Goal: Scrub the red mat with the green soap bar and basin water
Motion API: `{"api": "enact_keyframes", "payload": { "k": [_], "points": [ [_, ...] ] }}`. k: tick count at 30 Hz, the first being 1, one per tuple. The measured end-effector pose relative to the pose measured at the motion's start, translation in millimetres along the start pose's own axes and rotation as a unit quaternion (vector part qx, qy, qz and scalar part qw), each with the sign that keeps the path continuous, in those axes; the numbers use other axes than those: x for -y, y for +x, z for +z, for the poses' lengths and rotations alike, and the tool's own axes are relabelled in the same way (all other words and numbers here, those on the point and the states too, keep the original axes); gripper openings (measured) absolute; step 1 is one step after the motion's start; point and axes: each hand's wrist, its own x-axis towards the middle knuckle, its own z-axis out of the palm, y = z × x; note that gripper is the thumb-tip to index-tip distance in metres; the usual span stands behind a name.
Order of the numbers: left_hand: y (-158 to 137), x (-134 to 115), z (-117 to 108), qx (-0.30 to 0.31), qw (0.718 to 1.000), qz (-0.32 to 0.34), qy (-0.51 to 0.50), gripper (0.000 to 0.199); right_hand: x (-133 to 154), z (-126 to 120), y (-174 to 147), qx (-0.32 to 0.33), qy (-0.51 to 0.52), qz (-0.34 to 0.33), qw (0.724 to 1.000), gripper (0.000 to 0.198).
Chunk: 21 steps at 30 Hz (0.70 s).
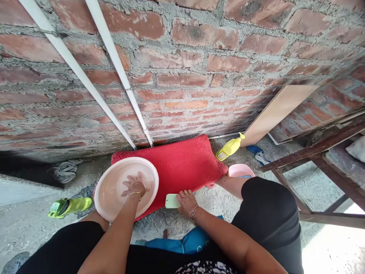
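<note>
My left hand point(135, 186) reaches into a pale pink basin point(98, 196), fingers spread over what looks like shallow clear water. The basin sits on the left end of a red shaggy mat point(182, 160), which is draped over a low support that I cannot see. At the mat's near edge my right hand point(187, 203) is closed on the end of a pale green scrubbing brush point(171, 201). The brush lies flat side up, its bristles hidden. Beyond the mat's right end stands a yellow pump bottle point(229, 148).
A green bottle point(71, 206) lies left of the basin, near a grey coiled bundle point(66, 171). A small pink tub point(241, 170) is beside my right knee. A brick wall point(185, 72) with white pipes point(114, 57) rises behind; a wooden frame point(306, 158) stands right.
</note>
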Motion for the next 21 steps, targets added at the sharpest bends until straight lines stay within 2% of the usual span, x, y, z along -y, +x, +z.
{"api": "enact_keyframes", "payload": {
  "k": [5, 9, 11, 14, 17, 19, 21],
  "points": [
    [-1.2, -0.6, -2.4, 0.003, 1.0, -0.002, 0.002, 0.106, -33.0, -15.9, -10.6, -0.047, 0.009, 0.072, 0.996, 0.052],
    [-4.3, -3.3, -6.7, 0.008, 1.0, -0.002, -0.002, 0.117, -73.9, -34.6, -24.2, -0.076, 0.021, 0.169, 0.982, 0.047],
    [-6.1, -4.6, -8.9, 0.013, 1.0, -0.001, -0.002, 0.113, -98.0, -43.3, -30.5, -0.082, 0.021, 0.225, 0.971, 0.046],
    [-7.2, -5.2, -10.5, 0.019, 1.0, -0.002, 0.007, 0.104, -132.3, -52.9, -37.6, -0.094, 0.053, 0.34, 0.934, 0.047],
    [-5.6, -4.5, -9.6, 0.016, 1.0, -0.001, 0.017, 0.103, -157.2, -57.1, -41.5, -0.13, 0.141, 0.451, 0.872, 0.053],
    [-3.7, -3.7, -8.2, 0.017, 1.0, 0.001, 0.018, 0.104, -166.4, -57.7, -42.2, -0.15, 0.195, 0.487, 0.838, 0.055],
    [-2.0, -2.5, -6.2, 0.017, 1.0, 0.001, 0.016, 0.104, -170.1, -57.7, -41.1, -0.162, 0.223, 0.495, 0.824, 0.053]
  ]
}}
